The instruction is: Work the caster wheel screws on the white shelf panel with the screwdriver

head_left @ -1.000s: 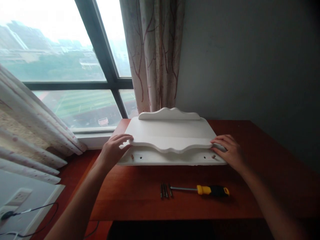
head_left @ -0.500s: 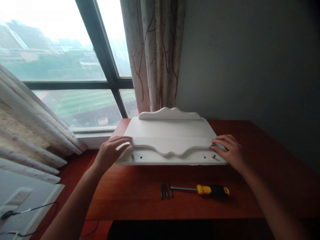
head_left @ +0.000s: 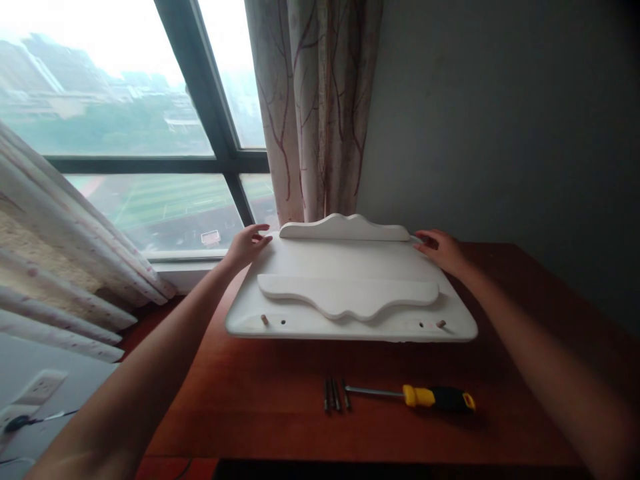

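Observation:
A white board (head_left: 345,257) lies on the reddish-brown table. Flat on its front half rests a wavy-edged white piece (head_left: 347,293), touched by neither hand. Another wavy white piece (head_left: 345,229) stands along the far edge. My left hand (head_left: 250,243) is at the left end of that far piece, fingers apart, holding nothing I can see. At the right end, my right hand (head_left: 440,248) has its thumb and fingers apart near the board's far corner. Wooden dowels (head_left: 265,320) stick up near the board's front corners, beside small dark holes.
In front of the board lie several dark screws (head_left: 331,395) and a yellow and black screwdriver (head_left: 435,398) on the table (head_left: 280,427). Behind are a curtain (head_left: 320,113), a window and a grey wall. A plugged-in cable (head_left: 23,421) is at lower left.
Both hands have let go of the front wavy piece and moved away from me to the ends of the far piece. The front piece stays lying on the board.

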Action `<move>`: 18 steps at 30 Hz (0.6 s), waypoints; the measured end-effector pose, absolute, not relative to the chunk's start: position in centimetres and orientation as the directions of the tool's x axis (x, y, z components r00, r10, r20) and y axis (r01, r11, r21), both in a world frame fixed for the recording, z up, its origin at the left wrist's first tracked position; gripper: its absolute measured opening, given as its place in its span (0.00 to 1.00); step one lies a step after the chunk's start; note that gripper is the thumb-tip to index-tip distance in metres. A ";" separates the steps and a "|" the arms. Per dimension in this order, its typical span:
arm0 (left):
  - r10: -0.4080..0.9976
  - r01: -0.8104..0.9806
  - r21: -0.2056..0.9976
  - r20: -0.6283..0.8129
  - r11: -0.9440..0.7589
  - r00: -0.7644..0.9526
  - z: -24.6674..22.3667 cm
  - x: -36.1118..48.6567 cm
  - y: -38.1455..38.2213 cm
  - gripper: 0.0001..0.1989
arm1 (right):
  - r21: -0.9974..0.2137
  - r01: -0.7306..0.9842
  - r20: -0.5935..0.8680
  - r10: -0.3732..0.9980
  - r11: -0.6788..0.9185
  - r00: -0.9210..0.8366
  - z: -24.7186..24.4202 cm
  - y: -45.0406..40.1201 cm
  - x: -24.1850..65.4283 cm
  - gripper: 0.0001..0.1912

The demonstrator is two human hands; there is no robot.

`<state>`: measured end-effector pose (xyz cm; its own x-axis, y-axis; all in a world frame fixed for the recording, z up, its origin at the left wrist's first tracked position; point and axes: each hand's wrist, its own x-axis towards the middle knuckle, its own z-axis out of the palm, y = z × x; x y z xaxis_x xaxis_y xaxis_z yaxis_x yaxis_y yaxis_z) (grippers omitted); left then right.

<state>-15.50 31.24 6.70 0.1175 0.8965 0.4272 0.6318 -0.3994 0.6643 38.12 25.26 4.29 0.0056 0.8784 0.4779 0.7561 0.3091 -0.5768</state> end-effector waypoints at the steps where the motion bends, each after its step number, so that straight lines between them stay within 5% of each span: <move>1: 0.899 0.634 0.664 0.420 -0.398 0.125 6.7 -15.2 32.3 0.25 | -0.582 0.755 0.472 0.881 0.302 0.012 4.2 26.4 38.1 0.23; 18: 0.927 0.509 0.775 0.313 -0.374 0.205 5.6 -13.8 35.6 0.30 | -0.722 0.653 0.361 0.930 0.231 0.071 3.0 30.1 38.5 0.27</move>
